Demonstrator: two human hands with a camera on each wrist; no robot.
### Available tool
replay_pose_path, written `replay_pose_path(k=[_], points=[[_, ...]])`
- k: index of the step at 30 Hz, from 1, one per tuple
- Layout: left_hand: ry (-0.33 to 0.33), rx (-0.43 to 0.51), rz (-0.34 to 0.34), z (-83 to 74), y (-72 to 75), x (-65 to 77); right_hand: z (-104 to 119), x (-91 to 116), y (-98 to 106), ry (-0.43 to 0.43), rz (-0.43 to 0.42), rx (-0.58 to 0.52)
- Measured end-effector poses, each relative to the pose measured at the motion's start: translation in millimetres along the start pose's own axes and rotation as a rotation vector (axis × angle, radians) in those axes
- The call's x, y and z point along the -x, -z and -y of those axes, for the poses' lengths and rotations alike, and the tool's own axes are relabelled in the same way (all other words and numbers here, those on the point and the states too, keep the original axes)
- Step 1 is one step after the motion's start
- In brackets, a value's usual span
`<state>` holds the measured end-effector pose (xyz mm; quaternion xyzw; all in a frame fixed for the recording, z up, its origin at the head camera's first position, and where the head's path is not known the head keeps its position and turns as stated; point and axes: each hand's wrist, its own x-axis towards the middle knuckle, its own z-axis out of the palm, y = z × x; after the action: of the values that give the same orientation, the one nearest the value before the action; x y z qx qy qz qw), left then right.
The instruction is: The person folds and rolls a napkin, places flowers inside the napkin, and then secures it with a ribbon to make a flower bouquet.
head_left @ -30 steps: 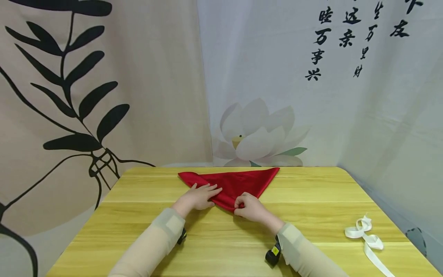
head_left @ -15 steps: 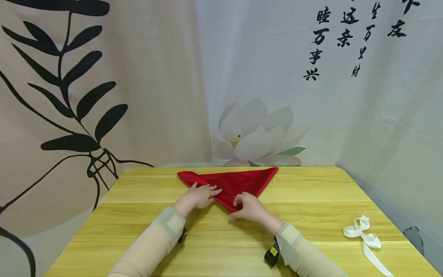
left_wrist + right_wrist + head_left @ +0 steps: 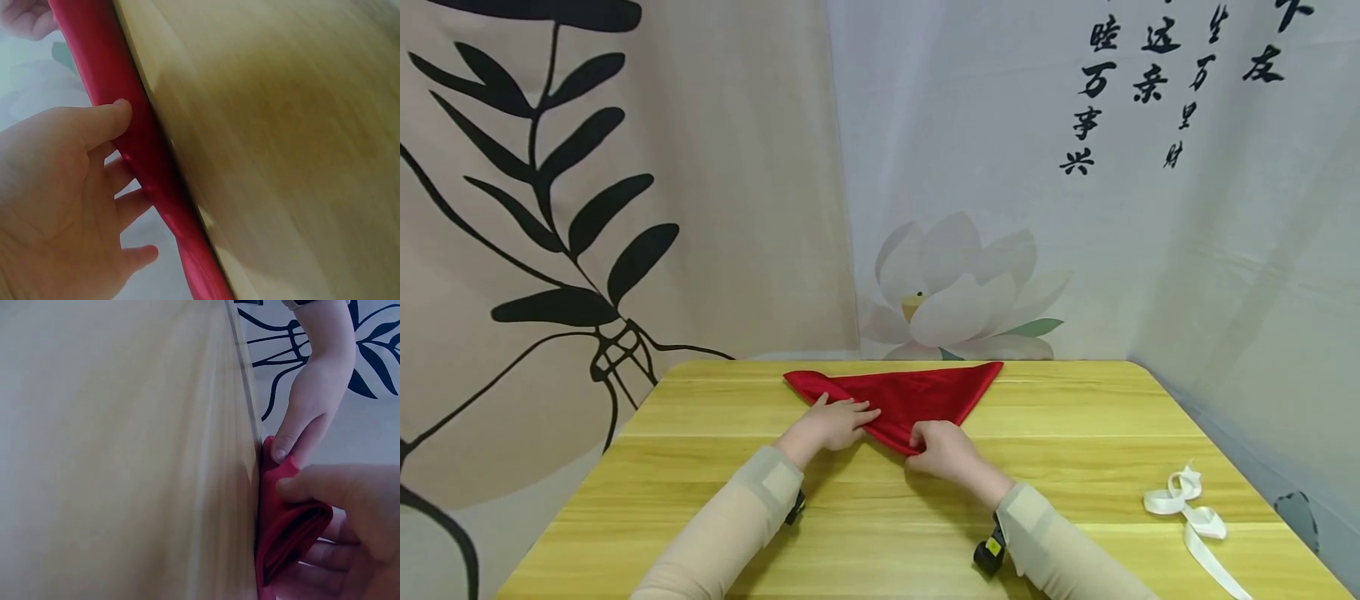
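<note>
A red satin cloth (image 3: 925,392) lies near the table's far edge, its front edge folded into a band, wide at the back and narrowing toward me. My left hand (image 3: 829,427) rests on the left part with fingers spread; in the left wrist view its thumb (image 3: 112,122) presses the folded band. At the front corner my right hand (image 3: 951,450) pinches the cloth. The right wrist view shows stacked layers of the red fold (image 3: 294,531) between that hand's thumb (image 3: 312,484) and the fingers behind. The cloth's underside is hidden.
A white ribbon (image 3: 1187,508) with loops and a long tail lies at the right of the wooden table (image 3: 850,542). Behind the table hangs a pale curtain (image 3: 745,167) printed with leaves, a lotus and black characters.
My right thumb moved away from the cloth's front corner, then came back against it, and the fingers have lowered over the edge. The left hand and the ribbon stay put.
</note>
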<state>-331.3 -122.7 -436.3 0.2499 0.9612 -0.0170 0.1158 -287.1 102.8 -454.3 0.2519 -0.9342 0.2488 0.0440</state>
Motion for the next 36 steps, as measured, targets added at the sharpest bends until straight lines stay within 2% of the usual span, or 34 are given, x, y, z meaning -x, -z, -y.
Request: replay_pose_path(k=[10, 18, 27, 36], points=[[-0.015, -0.002, 0.004, -6.3, 0.9, -3.3, -2.1, 1.7, -1.5, 0.017, -0.036, -0.001], [-0.012, -0.011, 0.012, -6.1, -1.9, -6.7, -0.4, 4.0, -0.3, 0.022, -0.025, -0.023], [-0.008, -0.03, 0.016, -3.1, -1.9, -2.4, 1.8, 4.8, 0.5, 0.039, -0.003, -0.059], [-0.012, -0.019, 0.058, -2.9, 2.8, 1.0, 1.7, 7.0, 0.6, 0.032, 0.037, -0.104]])
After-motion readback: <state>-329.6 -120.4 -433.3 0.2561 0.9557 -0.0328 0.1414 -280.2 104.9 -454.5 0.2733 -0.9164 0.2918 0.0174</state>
